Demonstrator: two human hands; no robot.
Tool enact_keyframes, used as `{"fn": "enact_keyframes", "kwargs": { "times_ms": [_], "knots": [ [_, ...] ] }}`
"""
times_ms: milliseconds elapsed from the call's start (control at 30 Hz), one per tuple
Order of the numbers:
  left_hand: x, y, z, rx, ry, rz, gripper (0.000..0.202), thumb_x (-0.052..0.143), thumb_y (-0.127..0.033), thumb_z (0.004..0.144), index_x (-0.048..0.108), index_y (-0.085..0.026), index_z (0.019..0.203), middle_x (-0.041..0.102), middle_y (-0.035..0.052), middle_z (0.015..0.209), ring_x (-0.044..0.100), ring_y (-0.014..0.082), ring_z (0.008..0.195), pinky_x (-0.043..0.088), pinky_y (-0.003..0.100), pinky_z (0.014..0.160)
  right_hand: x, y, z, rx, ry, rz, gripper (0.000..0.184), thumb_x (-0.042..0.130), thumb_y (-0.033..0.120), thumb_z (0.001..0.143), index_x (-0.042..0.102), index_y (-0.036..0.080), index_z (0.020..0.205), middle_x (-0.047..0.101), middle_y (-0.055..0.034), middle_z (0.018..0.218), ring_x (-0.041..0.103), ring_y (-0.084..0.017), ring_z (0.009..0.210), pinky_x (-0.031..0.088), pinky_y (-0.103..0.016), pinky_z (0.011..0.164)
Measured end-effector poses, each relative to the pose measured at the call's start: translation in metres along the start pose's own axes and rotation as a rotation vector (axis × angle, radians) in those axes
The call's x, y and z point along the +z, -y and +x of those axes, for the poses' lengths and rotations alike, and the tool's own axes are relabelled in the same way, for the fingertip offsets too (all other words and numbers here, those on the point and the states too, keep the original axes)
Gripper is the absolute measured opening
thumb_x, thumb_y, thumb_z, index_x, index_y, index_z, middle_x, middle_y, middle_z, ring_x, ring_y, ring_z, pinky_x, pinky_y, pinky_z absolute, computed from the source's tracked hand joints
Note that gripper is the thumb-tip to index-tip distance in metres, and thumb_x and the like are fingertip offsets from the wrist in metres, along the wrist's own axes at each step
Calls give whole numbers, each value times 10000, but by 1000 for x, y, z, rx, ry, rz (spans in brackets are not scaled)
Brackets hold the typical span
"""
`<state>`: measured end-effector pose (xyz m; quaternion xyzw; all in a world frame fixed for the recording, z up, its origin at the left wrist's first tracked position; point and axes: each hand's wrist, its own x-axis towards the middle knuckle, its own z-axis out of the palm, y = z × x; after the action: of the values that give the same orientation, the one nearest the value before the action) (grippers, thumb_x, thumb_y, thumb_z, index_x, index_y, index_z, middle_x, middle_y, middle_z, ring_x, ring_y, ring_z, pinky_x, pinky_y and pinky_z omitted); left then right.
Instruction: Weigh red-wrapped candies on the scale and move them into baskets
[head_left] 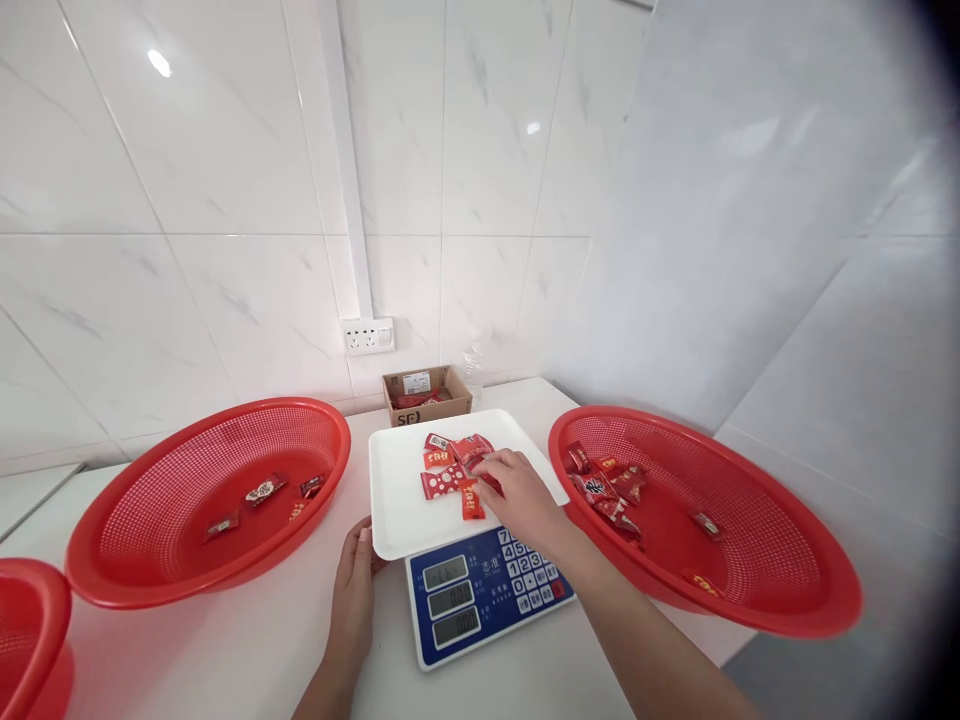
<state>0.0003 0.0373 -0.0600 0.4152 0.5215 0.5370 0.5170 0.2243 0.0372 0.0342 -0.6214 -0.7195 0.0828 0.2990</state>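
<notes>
A white tray [405, 510] is over the top of a blue digital scale [480, 640]. Several small red snack packets [442, 482] lie on the tray in a loose cluster. My right hand [529, 500] reaches across the scale's keypad, its bent fingers closed on a packet at the cluster's right side; the fingertips partly hide it. At the tray's near left corner, my left hand [354, 585] grips the edge, thumb on the near side and the other fingers partly hidden beneath.
Left of the scale stands a red perforated basket [105, 540] with a few packets inside. Another red basket [787, 600] with several packets is on the right. Part of a third basket [45, 640] shows at lower left. Behind the tray sits a cardboard box [450, 405] against the tiled wall.
</notes>
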Motion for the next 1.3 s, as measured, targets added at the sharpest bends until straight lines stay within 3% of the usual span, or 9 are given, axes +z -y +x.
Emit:
{"fn": "enact_keyframes", "kwargs": {
  "times_ms": [133,367,567,733,867,967,1133,1300],
  "knots": [
    [-1,4,1,-5,9,-6,474,406,-588,836,527,-254,1150,559,58,1230,544,242,1087,452,404,918,1,2,-14,42,73,-37,282,560,342,820,630,225,1067,588,-68,1050,497,-237,1026,406,-371,889],
    [-2,2,0,13,-5,11,486,404,-589,835,527,-247,1158,566,62,1219,547,244,1075,465,404,893,9,10,-6,97,99,-219,466,570,401,800,550,188,1214,589,-104,1126,499,-275,1045,384,-393,872],
    [-2,2,1,13,-4,-15,495,413,-591,832,523,-238,1161,568,69,1221,542,251,1091,462,410,904,12,10,-3,96,80,-194,298,613,340,761,621,188,1017,596,-82,1031,511,-257,997,392,-359,843],
    [-2,5,3,8,1,-4,494,415,-603,825,531,-250,1151,561,59,1241,542,252,1094,464,409,904,14,9,-7,117,25,-50,194,621,247,734,565,198,913,581,-60,1011,511,-232,979,402,-328,825],
    [-3,7,5,1,-9,4,490,414,-607,823,530,-255,1143,568,50,1232,547,246,1086,459,413,915,13,10,-14,140,23,50,76,538,180,768,513,217,829,610,-17,869,555,-201,864,412,-300,721],
    [-3,5,4,3,-7,-1,495,420,-600,824,524,-246,1155,572,55,1226,552,244,1084,465,408,910,4,5,-25,203,-50,157,64,504,261,806,502,230,862,625,3,819,579,-178,750,419,-284,658],
    [-3,3,2,-4,-3,14,481,410,-603,829,527,-269,1155,559,36,1252,545,242,1102,455,403,924,-25,-17,-54,264,-226,324,283,429,424,845,508,210,1012,664,-32,840,619,-186,715,471,-303,662],
    [-1,3,1,-9,5,23,463,408,-589,837,530,-273,1153,546,32,1277,544,245,1108,459,399,921,-56,-43,-85,418,-390,220,330,434,502,826,552,214,938,682,-49,823,637,-198,717,490,-288,634]
  ]
}}
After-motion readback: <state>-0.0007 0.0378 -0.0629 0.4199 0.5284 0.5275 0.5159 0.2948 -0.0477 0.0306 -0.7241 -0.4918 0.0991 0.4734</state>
